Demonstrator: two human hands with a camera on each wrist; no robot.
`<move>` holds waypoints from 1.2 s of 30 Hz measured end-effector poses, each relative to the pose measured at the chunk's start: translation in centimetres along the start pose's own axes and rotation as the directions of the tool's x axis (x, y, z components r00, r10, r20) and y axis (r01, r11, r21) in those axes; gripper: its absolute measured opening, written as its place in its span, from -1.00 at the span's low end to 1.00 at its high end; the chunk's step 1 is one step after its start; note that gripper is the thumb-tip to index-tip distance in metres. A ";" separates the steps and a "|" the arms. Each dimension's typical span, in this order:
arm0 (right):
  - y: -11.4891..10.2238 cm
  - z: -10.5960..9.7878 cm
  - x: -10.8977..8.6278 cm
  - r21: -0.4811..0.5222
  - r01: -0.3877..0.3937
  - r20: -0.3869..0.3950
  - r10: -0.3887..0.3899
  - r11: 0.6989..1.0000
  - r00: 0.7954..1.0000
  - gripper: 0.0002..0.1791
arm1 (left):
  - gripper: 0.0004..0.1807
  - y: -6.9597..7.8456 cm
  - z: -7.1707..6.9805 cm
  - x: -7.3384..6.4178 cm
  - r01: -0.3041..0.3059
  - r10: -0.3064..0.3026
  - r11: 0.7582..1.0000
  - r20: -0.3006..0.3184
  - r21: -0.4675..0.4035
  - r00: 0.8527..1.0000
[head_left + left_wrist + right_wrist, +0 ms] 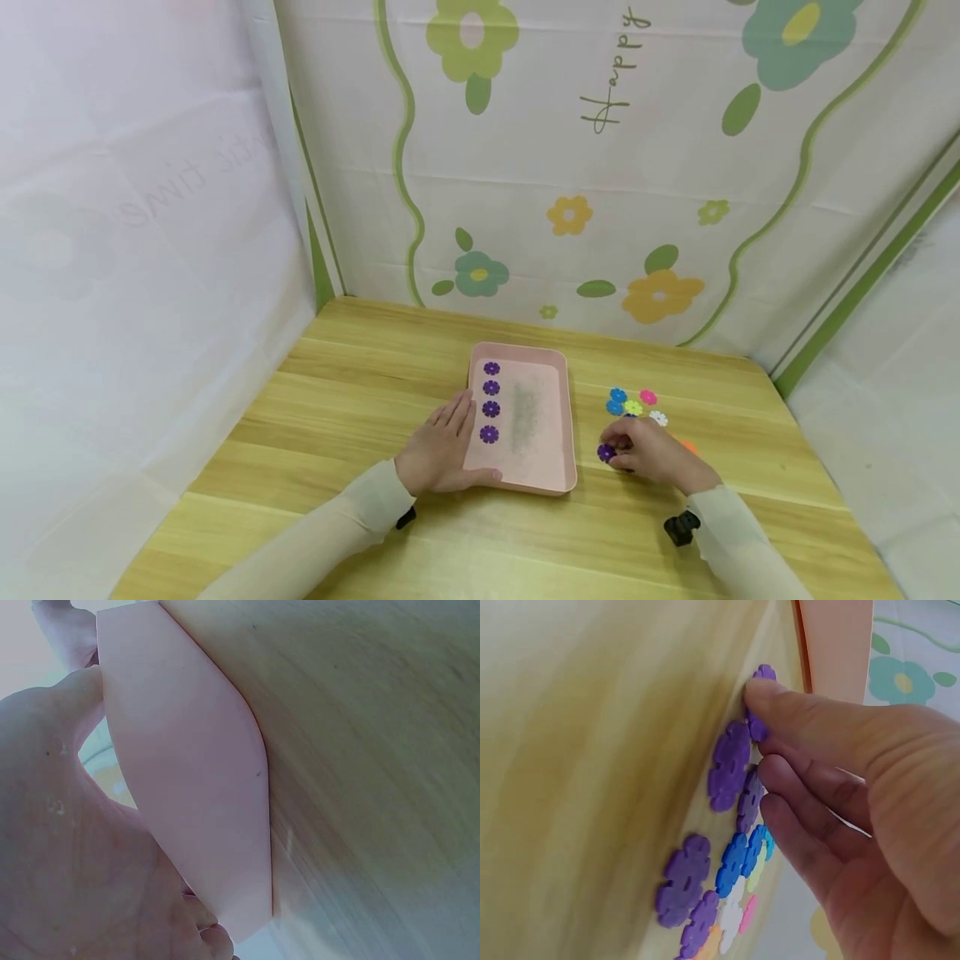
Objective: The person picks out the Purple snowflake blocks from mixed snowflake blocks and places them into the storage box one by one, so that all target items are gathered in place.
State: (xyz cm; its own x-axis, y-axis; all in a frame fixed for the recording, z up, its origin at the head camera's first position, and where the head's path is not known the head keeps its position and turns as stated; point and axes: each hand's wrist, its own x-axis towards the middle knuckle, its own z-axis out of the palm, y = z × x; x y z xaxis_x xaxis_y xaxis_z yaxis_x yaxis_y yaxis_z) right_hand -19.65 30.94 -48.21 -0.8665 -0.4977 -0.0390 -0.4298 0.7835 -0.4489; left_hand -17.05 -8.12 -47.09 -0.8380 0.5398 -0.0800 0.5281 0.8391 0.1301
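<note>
A shallow pink tray (543, 450) lies on the table, with several purple flower-shaped discs (491, 409) in a column along its left side. My left hand (441, 450) rests at the tray's near left corner, its fingers along the left rim and the thumb over the near rim. To the right of the tray, my right hand (648, 452) pinches one purple notched disc (762, 709) between thumb and fingers. Other purple discs (729, 766) lie on the table below that hand, mostly hidden by it in the head view.
Beyond the right hand lie blue discs (617, 394), a pink disc (648, 397), a yellow disc (633, 408) and a white disc (658, 418). An orange piece (688, 447) shows beside the wrist. Flower-printed cloth (517, 167) walls the table's back and sides.
</note>
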 end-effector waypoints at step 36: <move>-8.9 -0.1 4.8 0.288 -0.004 0.149 -0.041 0.957 0.988 -0.88 | 0.33 0.0 0.1 0.2 0.014 -0.014 0.999 0.007 0.039 1.000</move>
State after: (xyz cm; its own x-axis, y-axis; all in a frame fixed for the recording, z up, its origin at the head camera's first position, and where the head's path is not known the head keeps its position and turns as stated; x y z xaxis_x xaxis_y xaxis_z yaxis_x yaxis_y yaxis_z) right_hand -19.98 21.65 -44.37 -0.8005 -0.5794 -0.1532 -0.3350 0.6446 -0.6872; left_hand -17.16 -8.01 -47.24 -0.8445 0.5281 -0.0887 0.5212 0.8486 0.0907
